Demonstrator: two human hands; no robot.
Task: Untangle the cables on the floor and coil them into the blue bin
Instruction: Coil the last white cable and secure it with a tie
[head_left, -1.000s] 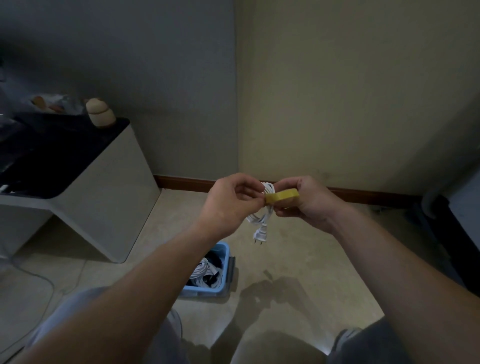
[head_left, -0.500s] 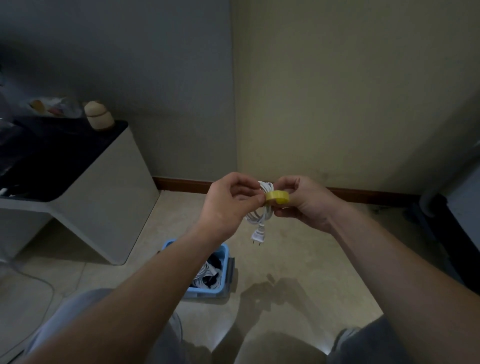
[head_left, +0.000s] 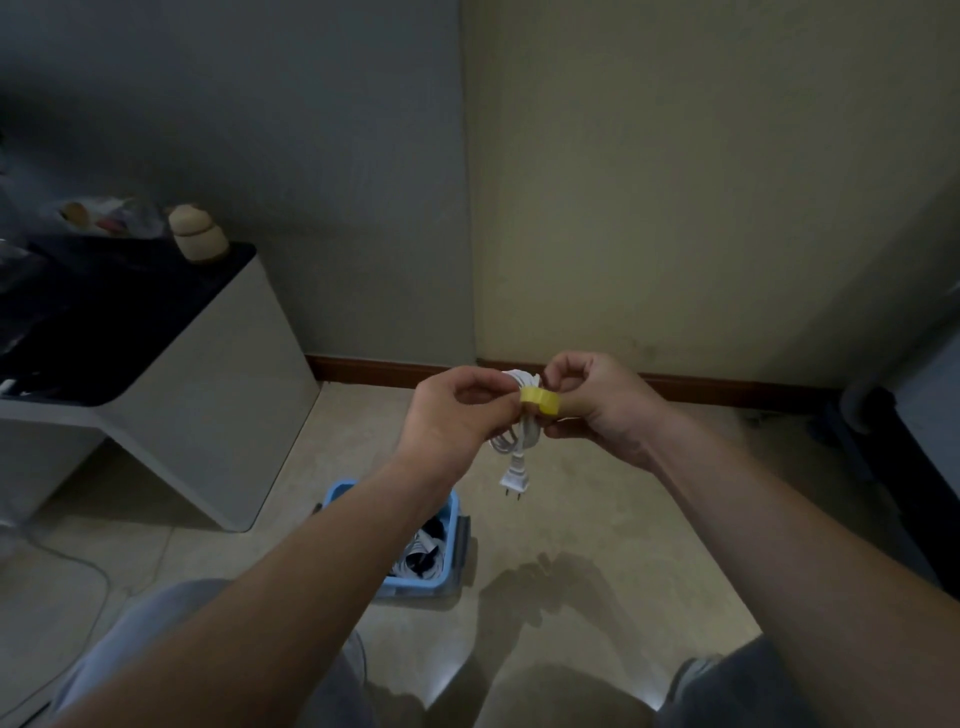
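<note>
A coiled white cable (head_left: 517, 439) hangs in front of me at chest height, its two-pin plug (head_left: 514, 480) dangling below. A yellow band of tape (head_left: 540, 401) is wrapped round the coil's upper part. My left hand (head_left: 457, 415) pinches the coil and the band's left end. My right hand (head_left: 597, 402) pinches the band's right side, fingers curled. The blue bin (head_left: 451, 582) stands on the floor below my left forearm, with white and dark coiled cables inside; the arm hides part of it.
A white cabinet with a dark top (head_left: 171, 374) stands at the left, a small beige jar (head_left: 197, 234) on it. A thin cable (head_left: 78, 566) trails over the floor at the lower left. Dark furniture (head_left: 904, 467) lines the right edge. My knees fill the bottom.
The yellow band has shortened and now lies closer round the coil. My right hand has turned, its fingers raised above the band. The view has shifted slightly.
</note>
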